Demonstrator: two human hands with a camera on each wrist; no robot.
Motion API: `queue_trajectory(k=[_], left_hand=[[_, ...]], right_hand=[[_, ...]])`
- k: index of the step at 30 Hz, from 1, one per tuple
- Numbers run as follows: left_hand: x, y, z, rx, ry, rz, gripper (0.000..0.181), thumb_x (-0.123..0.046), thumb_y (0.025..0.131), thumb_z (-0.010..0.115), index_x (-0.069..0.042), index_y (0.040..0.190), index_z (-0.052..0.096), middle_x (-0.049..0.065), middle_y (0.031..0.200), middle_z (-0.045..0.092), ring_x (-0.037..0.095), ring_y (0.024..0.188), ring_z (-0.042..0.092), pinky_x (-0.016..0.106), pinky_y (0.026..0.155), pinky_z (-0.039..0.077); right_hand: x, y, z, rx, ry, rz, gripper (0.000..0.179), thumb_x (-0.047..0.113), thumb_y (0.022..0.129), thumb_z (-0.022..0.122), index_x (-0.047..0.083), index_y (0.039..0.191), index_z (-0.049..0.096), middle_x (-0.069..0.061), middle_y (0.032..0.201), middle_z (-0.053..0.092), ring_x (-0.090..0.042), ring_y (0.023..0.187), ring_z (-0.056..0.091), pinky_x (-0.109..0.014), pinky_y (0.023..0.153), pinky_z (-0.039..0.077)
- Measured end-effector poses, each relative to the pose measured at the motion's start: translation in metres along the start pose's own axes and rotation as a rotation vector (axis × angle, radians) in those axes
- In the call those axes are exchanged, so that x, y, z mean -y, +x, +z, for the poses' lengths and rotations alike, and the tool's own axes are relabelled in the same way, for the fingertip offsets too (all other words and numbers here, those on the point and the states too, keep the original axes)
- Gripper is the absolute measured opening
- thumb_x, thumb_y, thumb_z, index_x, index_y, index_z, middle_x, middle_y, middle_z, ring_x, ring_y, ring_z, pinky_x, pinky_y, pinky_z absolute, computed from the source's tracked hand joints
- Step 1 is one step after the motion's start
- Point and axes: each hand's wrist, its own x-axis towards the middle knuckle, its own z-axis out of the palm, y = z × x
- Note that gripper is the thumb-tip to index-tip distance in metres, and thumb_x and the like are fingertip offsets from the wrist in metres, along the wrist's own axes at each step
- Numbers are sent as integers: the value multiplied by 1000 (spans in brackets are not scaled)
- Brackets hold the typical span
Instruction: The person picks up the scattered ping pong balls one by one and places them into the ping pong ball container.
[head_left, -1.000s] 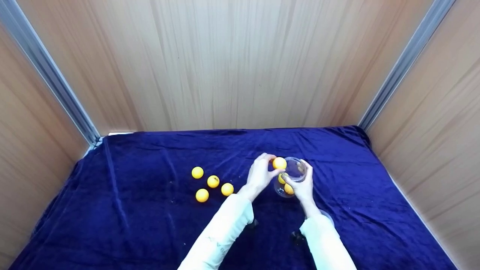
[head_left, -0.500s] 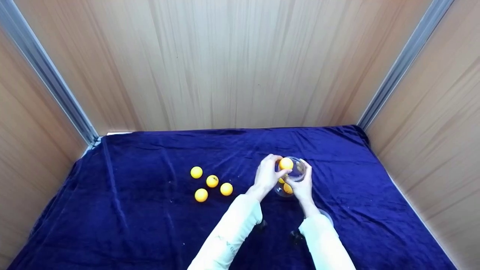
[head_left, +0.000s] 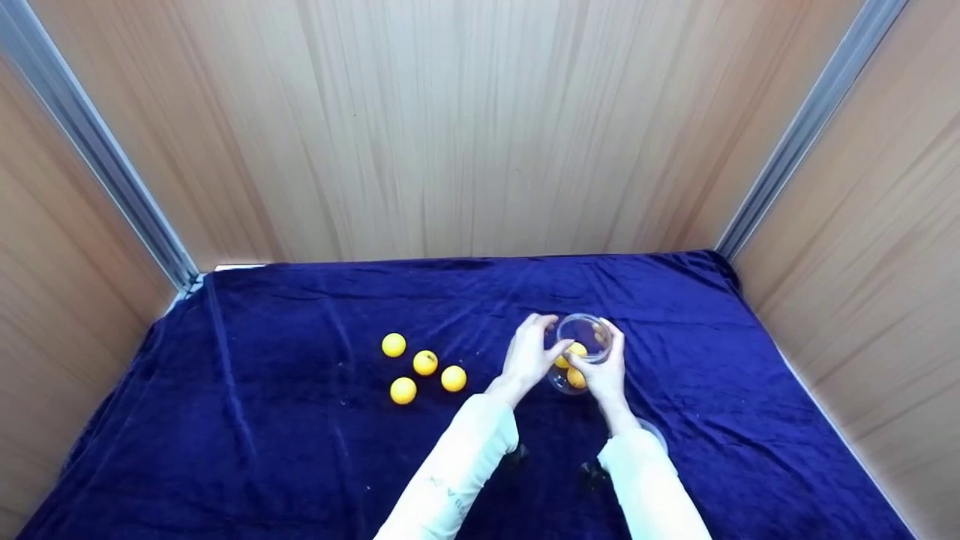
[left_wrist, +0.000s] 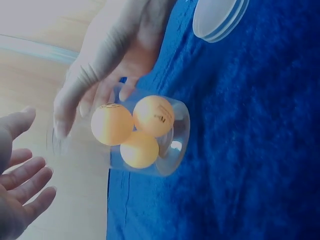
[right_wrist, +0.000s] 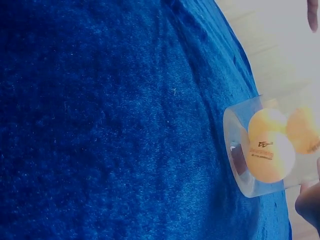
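My right hand (head_left: 606, 373) grips a clear plastic jar (head_left: 568, 383) near its mouth, thumb on the near side. Three orange ping-pong balls show inside the jar in the left wrist view, one ball (left_wrist: 139, 149) lying against two others. The right wrist view shows the jar's base (right_wrist: 235, 150) and printed balls (right_wrist: 270, 157) through the wall. Beside the jar's rim, my left hand (head_left: 527, 354) holds nothing, its thumb and fingers spread apart. In the left wrist view, the left hand's fingers (left_wrist: 31, 182) point toward the jar's mouth.
Several loose ping-pong balls (head_left: 403, 391) lie on the dark blue cloth (head_left: 300, 450) left of the hands. A round clear lid (left_wrist: 220, 19) rests on the cloth near the right forearm, partly covered by the sleeve in the head view. Wood-grain panels (head_left: 465, 135) enclose the table.
My left hand brought a ping-pong ball rightward over the jar's mouth and let it go; the ball is now inside. The left hand has drawn back slightly left. The right hand stays put.
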Motion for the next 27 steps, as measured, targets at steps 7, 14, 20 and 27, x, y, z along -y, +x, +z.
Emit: queue_trajectory(k=[7, 14, 20, 27], left_hand=[[8, -11, -6, 23, -26, 32, 37, -17, 78, 67, 2, 108, 59, 9, 98, 56, 20, 93, 55, 27, 83, 43], [18, -29, -12, 45, -17, 14, 37, -15, 79, 66, 1, 111, 58, 9, 105, 57, 21, 100, 54, 28, 89, 40], [29, -44, -20, 43, -44, -15, 37, -14, 79, 65, 1, 112, 57, 10, 106, 57, 22, 102, 53, 31, 90, 39], [41, -64, -28, -13, -57, -25, 37, -12, 78, 66, 2, 110, 58, 11, 106, 56, 24, 101, 53, 34, 89, 40]], right_hand=[[-20, 5, -5, -1, -26, -24, 77, -8, 60, 75, -4, 125, 34, -27, 121, 43, -37, 112, 39, -33, 96, 32], [-47, 7, -9, -7, -50, -58, 81, 6, 58, 80, 4, 125, 36, -25, 122, 43, -38, 111, 40, -43, 94, 30], [-64, 11, -13, 1, -29, -107, 80, 12, 58, 82, 11, 125, 39, -24, 120, 45, -36, 111, 41, -31, 92, 34], [-45, 8, -7, -2, 5, -66, 78, -3, 58, 77, 1, 124, 36, -25, 118, 46, -40, 109, 39, -41, 92, 33]])
